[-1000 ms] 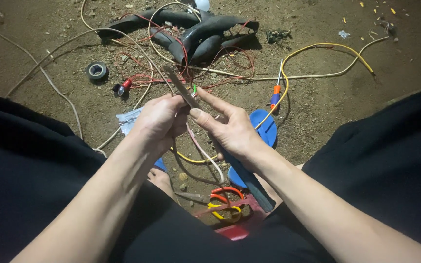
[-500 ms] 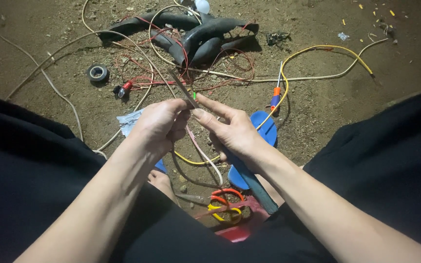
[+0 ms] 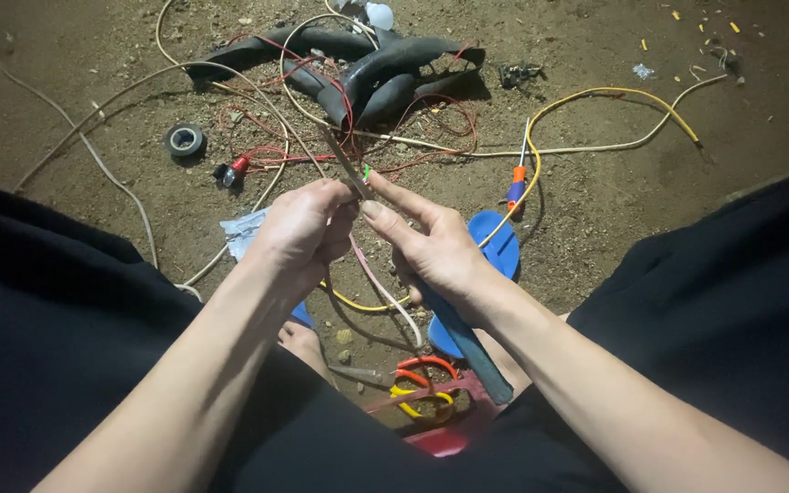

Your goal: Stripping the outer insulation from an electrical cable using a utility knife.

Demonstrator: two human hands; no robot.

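Dirt ground lies under us, with wires all over. Our left hand [image 3: 299, 228] and right hand [image 3: 431, 251] pinch one thin wire [image 3: 347, 166] between them. It points up and away from both hands. Blue pliers [image 3: 468, 342] sit in our right palm.

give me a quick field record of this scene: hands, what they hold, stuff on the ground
setting: bare dirt ground, seen from above, person seated
left hand: fingers pinched on a pale cable
right hand: fingers extended, touching the same cable; a dark handled tool lies under the palm
far ground: black rubber tube, red wires, yellow wire
left of hands: tape roll
right of hands: orange-handled screwdriver, blue sandal
near legs: orange and yellow handled pliers
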